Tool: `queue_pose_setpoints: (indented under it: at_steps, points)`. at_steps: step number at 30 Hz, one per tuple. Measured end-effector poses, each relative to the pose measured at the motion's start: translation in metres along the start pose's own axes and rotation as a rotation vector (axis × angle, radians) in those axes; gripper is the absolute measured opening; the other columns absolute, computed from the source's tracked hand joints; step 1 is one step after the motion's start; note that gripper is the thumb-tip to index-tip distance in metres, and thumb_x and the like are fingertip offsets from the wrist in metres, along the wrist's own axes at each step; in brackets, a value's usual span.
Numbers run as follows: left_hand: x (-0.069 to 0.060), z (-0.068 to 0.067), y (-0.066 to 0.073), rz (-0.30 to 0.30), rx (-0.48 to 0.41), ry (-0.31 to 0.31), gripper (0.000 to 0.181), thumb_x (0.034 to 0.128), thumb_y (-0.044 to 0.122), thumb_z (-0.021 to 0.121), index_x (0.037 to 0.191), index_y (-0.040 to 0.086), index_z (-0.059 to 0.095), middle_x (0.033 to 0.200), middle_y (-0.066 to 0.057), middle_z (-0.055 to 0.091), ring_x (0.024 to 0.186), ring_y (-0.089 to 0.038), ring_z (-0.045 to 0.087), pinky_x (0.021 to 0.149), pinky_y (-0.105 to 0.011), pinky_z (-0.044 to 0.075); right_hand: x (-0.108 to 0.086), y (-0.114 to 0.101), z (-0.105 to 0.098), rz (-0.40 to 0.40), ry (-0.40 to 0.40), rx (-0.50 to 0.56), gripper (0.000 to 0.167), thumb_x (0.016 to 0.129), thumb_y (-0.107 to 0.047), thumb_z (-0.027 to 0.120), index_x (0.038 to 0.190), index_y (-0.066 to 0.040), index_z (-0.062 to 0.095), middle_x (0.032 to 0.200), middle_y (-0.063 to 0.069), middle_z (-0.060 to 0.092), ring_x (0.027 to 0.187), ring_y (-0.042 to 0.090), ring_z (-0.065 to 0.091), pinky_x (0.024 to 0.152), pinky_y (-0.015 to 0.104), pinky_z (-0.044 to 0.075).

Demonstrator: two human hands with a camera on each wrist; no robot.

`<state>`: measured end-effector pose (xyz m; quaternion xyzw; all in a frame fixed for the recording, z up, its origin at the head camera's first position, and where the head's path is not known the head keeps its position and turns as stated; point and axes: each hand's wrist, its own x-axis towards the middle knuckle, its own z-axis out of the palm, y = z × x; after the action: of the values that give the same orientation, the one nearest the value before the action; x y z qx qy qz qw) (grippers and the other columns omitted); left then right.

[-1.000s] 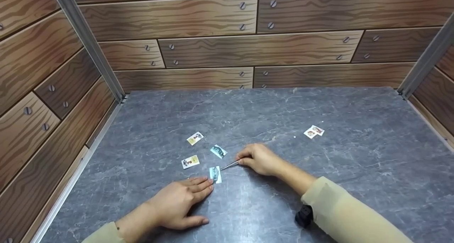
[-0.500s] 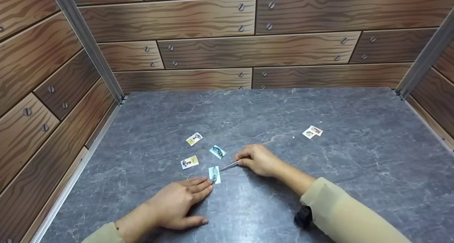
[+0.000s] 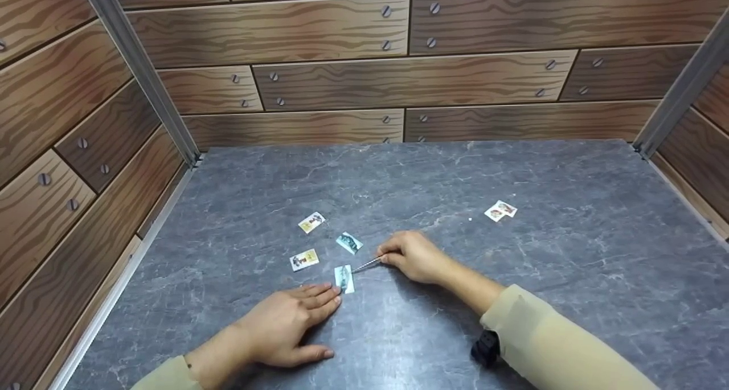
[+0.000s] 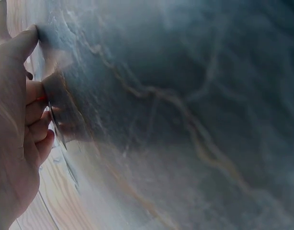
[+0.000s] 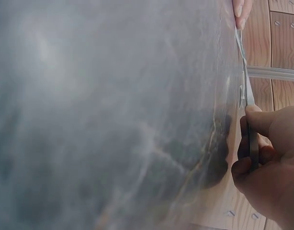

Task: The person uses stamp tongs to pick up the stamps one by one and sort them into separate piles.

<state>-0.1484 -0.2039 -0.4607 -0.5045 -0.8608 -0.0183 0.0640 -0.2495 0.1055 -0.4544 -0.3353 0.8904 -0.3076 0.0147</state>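
Note:
In the head view, my left hand lies flat on the table with straight fingers, and its fingertips touch the lower left edge of a pale blue stamp-like paper. My right hand pinches slim silver tweezers, whose tip meets the right edge of that same paper. The right wrist view shows the tweezers side-on between thumb and fingers. Beyond the tip lies a second blue stamp-like paper. To its left are two yellow-and-white ones.
Two overlapping white papers with red pictures lie at the right of the grey marbled table, with tiny white specks nearby. Wood-patterned walls rise at the back and sides. A black device sits under the right sleeve.
Both hands keep nearly the same place. The head view has shifted slightly; the tweezers stay at the blue paper's right edge.

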Motion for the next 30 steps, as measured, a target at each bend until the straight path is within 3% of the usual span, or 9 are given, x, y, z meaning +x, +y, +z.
queue_pose_setpoints:
  at_steps: [8, 13, 16, 25, 30]
  points:
    - [0.002, -0.002, 0.0, -0.009, 0.005, -0.037, 0.082, 0.1045, 0.067, 0.048, 0.152, 0.001, 0.056, 0.157, -0.017, 0.052, 0.146, -0.032, 0.05, 0.12, -0.044, 0.041, -0.003, 0.001, -0.004, 0.013, 0.013, 0.019, 0.01, 0.097, -0.007, 0.073, 0.101, -0.007, 0.082, 0.099, 0.006, 0.078, 0.097, 0.029, 0.072, 0.093, 0.051, 0.057]
    - [0.002, -0.003, 0.0, -0.02, 0.005, -0.045, 0.083, 0.1039, 0.068, 0.049, 0.153, 0.001, 0.055, 0.158, -0.016, 0.052, 0.147, -0.032, 0.05, 0.121, -0.045, 0.04, -0.004, 0.006, -0.009, -0.039, 0.047, 0.033, 0.008, 0.097, -0.005, 0.074, 0.098, -0.005, 0.082, 0.098, 0.007, 0.078, 0.097, 0.029, 0.073, 0.093, 0.05, 0.057]
    - [0.002, -0.004, 0.001, -0.027, 0.002, -0.035, 0.083, 0.1035, 0.067, 0.05, 0.153, 0.001, 0.056, 0.158, -0.016, 0.053, 0.146, -0.031, 0.05, 0.121, -0.044, 0.041, -0.006, 0.008, -0.016, -0.059, 0.062, 0.037, 0.008, 0.097, -0.004, 0.073, 0.098, -0.004, 0.081, 0.099, 0.008, 0.078, 0.098, 0.029, 0.073, 0.093, 0.049, 0.058]
    - [0.011, -0.011, -0.008, -0.035, 0.022, 0.078, 0.08, 0.1034, 0.062, 0.055, 0.148, -0.004, 0.058, 0.15, -0.02, 0.059, 0.142, -0.035, 0.055, 0.119, -0.045, 0.043, -0.017, 0.015, -0.042, 0.018, 0.104, 0.028, 0.014, 0.097, -0.005, 0.073, 0.107, -0.002, 0.082, 0.103, 0.011, 0.079, 0.101, 0.032, 0.073, 0.094, 0.054, 0.057]
    - [0.023, -0.016, -0.019, -0.072, 0.03, 0.058, 0.08, 0.1027, 0.061, 0.057, 0.148, -0.005, 0.058, 0.152, -0.021, 0.058, 0.142, -0.038, 0.054, 0.119, -0.049, 0.042, -0.024, 0.024, -0.055, 0.031, 0.134, 0.017, 0.011, 0.096, -0.004, 0.073, 0.103, -0.002, 0.082, 0.101, 0.01, 0.078, 0.096, 0.029, 0.072, 0.089, 0.054, 0.058]
